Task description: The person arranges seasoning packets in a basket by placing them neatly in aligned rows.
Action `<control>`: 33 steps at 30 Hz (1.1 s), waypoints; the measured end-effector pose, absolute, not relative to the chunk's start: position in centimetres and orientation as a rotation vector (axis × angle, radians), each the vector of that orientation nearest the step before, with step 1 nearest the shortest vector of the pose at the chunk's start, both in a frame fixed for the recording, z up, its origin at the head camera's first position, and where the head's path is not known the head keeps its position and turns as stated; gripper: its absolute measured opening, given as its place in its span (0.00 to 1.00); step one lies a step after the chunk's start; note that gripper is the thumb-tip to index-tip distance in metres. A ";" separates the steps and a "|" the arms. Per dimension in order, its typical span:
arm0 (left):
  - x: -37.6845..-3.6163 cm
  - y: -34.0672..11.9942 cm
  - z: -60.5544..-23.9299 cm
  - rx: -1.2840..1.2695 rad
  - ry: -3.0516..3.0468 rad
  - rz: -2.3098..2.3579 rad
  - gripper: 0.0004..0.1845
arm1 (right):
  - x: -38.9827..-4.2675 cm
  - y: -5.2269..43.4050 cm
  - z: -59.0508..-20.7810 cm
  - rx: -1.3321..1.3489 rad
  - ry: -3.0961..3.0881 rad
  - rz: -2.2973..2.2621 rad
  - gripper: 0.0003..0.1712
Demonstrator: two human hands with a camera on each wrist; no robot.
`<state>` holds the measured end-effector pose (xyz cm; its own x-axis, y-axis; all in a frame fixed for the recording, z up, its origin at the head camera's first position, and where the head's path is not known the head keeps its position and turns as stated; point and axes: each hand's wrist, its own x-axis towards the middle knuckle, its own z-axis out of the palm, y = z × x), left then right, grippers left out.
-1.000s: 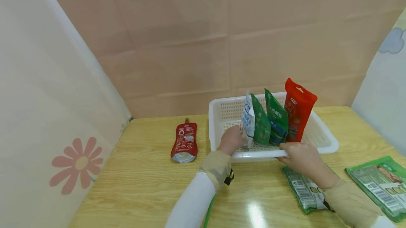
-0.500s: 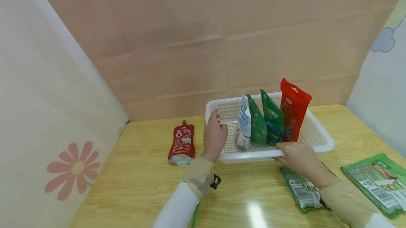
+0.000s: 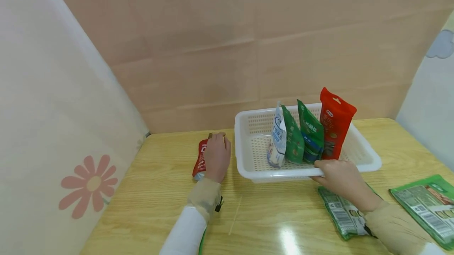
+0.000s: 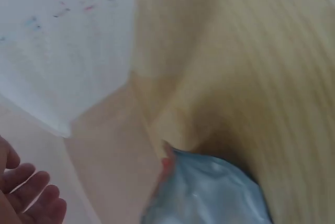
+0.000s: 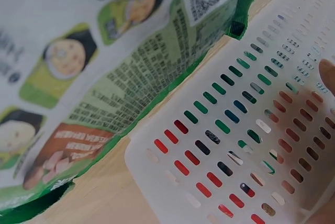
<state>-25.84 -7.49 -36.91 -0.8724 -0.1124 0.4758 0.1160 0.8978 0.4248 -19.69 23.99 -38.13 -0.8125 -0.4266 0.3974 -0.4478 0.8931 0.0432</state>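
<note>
My left hand [image 3: 217, 158] is over a red spouted pouch [image 3: 200, 164] on the table, covering its right side. In the left wrist view the fingers of that left hand [image 4: 31, 195] are loosely bent with nothing between them, apart from the pouch's silvery bottom [image 4: 212, 195]. With my right hand [image 3: 342, 180] I grip the front rim of a white plastic basket [image 3: 276, 175]. Inside it stand a white-and-blue packet [image 3: 278, 138], a green packet [image 3: 293, 140], a green-and-blue packet [image 3: 311, 131] and a red packet [image 3: 337, 123], side by side.
A green packet [image 3: 342, 211] with a barcode lies partly under my right forearm. Farther right lies another green packet [image 3: 427, 207]. A beige cloth [image 3: 198, 50] hangs behind the wooden table [image 3: 163, 192]. A flower-printed white cloth [image 3: 39, 129] borders the left.
My left hand has left the white-and-blue packet in the basket and moved left, over the red pouch. My right hand has stayed on the basket's rim.
</note>
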 end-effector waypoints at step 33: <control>-26.1 -14.1 -40.1 0.627 -2.877 -0.974 0.26 | -19.6 23.9 -37.7 0.634 -2.718 0.101 0.17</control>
